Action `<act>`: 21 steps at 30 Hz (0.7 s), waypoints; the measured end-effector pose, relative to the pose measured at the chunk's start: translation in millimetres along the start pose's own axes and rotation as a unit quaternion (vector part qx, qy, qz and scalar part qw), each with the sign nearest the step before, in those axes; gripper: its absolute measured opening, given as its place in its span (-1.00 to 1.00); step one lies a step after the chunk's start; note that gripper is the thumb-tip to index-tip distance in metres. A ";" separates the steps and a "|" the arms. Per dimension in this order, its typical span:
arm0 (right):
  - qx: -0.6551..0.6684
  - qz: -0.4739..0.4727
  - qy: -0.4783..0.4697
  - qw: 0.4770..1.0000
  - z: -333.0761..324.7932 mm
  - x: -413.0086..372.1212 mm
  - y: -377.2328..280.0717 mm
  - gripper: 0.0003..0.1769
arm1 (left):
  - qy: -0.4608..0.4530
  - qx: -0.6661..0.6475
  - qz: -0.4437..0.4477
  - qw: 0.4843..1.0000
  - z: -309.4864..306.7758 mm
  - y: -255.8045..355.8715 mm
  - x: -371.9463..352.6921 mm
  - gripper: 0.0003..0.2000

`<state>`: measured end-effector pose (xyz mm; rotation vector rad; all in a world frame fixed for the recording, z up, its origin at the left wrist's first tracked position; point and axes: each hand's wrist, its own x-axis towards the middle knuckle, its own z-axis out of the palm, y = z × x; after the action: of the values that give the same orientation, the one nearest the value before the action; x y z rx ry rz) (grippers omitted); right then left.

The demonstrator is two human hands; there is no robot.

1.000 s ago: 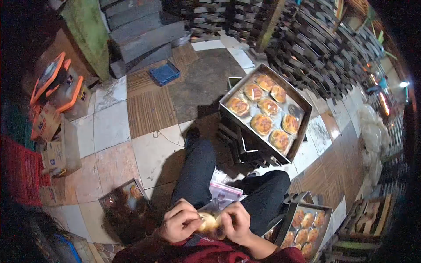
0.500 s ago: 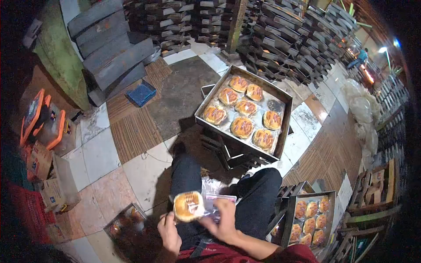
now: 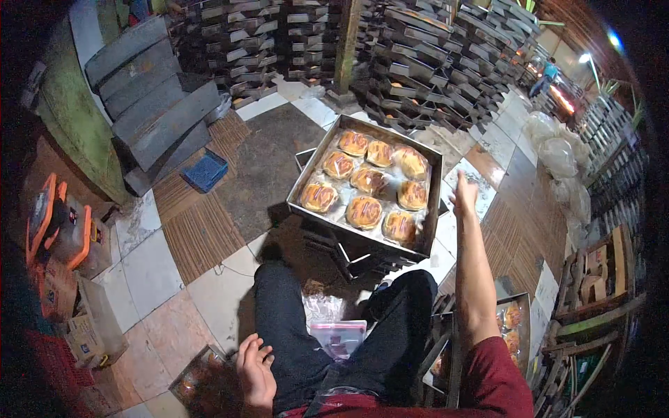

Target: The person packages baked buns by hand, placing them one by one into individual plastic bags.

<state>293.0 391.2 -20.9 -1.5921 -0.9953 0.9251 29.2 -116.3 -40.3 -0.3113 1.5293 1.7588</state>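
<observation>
My right hand (image 3: 465,195) is stretched out just beyond the right edge of a metal tray (image 3: 296,202) of round glazed buns, with nothing visible in it and its fingers partly spread. One wrapped bun (image 3: 412,163) lies near the tray's upper right corner. Beside my left thigh, my left hand (image 3: 256,369) is empty, its fingers loosely curled and apart. Between my legs lie clear plastic bags (image 3: 339,337) with a pink top edge, near my lap.
A second tray (image 3: 527,324) of buns stands at lower right and another (image 3: 182,380) at lower left. A blue basket (image 3: 204,171) sits on the floor. Stacked dark trays (image 3: 418,63) line the back. A person (image 3: 547,75) is far off at upper right.
The bun from my hands now lies in the tray's upper right part. My right hand has moved forward and right, while my left hand has let go and moved slightly left and down.
</observation>
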 end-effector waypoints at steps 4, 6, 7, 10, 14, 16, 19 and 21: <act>-0.345 -0.041 0.104 0.932 -9.4 -52.7 78.7 -0.03 | -0.048 -0.008 0.037 0.998 8.2 -2.8 1.9 -0.79; -0.160 -0.036 -0.048 0.985 -5.9 -37.7 181.2 -0.33 | -0.069 -0.002 0.058 0.996 13.8 -4.5 4.4 -0.80; -0.155 -0.032 -0.046 0.986 -11.1 -46.5 171.6 -0.33 | -0.090 0.005 0.076 0.993 17.2 -5.0 4.9 -0.82; 0.142 0.263 -0.206 0.932 -23.9 -93.2 122.5 -0.79 | -0.129 0.027 0.098 0.986 26.0 -23.4 12.4 -0.83; 0.167 0.211 -0.096 0.958 -38.0 -127.7 97.7 -0.82 | -0.160 0.161 0.223 0.948 49.8 -55.9 30.8 -0.81; 0.204 0.211 -0.105 0.950 -68.4 -163.8 63.2 -0.92 | -0.185 0.159 0.226 0.943 60.1 -53.6 35.1 -0.81; 0.281 0.215 -0.096 0.930 -152.5 -163.5 117.3 -0.80 | -0.219 0.171 0.204 0.939 79.2 -58.2 40.4 -0.84; 0.280 0.159 -0.032 0.946 -225.1 -195.4 134.8 -0.84 | -0.216 0.198 0.177 0.940 85.7 -79.5 67.9 -0.84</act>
<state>448.7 111.4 -87.9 -1.2499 -0.4523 1.3488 62.6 -12.4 -120.2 0.5506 1.6208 1.5848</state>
